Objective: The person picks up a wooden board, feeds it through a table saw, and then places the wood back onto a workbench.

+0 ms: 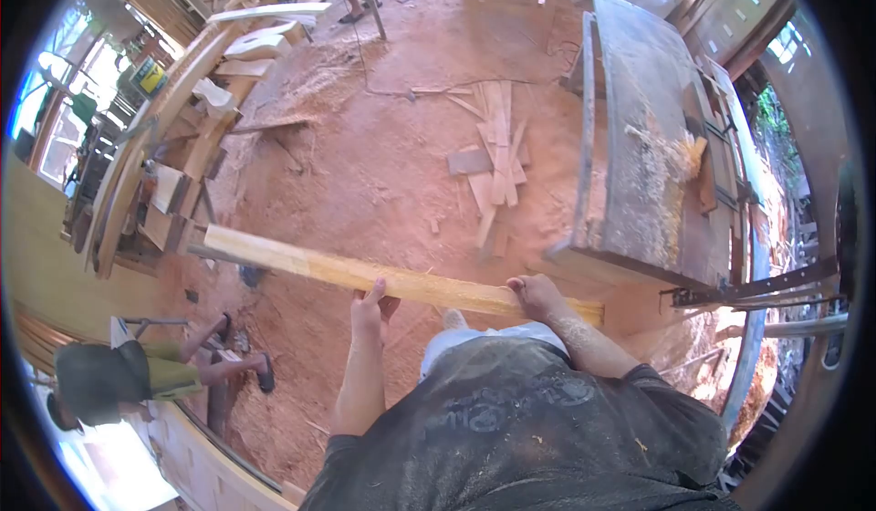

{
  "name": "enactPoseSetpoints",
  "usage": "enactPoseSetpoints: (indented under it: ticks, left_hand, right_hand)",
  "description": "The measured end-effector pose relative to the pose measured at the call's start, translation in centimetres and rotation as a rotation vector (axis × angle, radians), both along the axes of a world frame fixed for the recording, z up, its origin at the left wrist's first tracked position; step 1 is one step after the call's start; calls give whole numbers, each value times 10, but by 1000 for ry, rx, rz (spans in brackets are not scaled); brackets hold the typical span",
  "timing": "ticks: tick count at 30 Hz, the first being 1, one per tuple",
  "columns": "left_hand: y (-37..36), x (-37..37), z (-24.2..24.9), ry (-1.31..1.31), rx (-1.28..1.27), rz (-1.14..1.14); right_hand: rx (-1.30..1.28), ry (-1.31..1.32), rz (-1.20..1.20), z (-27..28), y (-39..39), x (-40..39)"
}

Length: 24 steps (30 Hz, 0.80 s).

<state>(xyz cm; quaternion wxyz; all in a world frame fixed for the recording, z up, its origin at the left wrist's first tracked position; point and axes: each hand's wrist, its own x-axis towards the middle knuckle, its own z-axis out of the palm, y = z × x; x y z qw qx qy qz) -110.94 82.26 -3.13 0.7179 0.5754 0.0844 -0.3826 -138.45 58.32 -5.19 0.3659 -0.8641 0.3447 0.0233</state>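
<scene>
Floor: sawdust-strewn red dirt (383,173), offcuts upper centre.
Plank (383,276): held level mid-frame, for carrying balance.
Left hand (370,306): gripped plank's near edge.
Right hand (537,294): clasped plank near its right end.

I see a reddish dirt floor (365,164) strewn with sawdust and a pile of offcuts (493,173). A long grey table (639,146) stands on the right, stacked timber (164,146) on the left, and daylight comes through a window (55,109).
</scene>
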Motion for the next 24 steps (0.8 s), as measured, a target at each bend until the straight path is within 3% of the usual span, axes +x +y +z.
enactPoseSetpoints:
  ticks: [3,4,7,10,13,14,17,19,24]
  left_hand:
    - [12,50,7,-2,-25,72]
    - [14,63,7,2,-34,105]
    - [7,94,18,-25,-70,267]
    - [0,134,14,-29,-47,421]
    - [-16,183,28,-61,-3,494]
    - [-21,202,30,-80,3,509]
    - [-53,266,35,-128,9,550]
    - [-87,311,45,-156,-4,587]
    - [-190,433,92,-277,-52,555]
  right_hand:
    - [65,-340,-106,-33,-20,52]
    - [162,-250,-192,-10,-29,72]
    - [-58,59,15,-3,-69,103]
    - [27,227,234,18,-103,124]
    - [54,128,409,21,-139,164]
    - [41,208,468,7,-155,181]
    - [2,320,419,-29,-192,238]
    - [2,244,408,-41,-220,285]
    - [-7,131,417,0,-310,399]
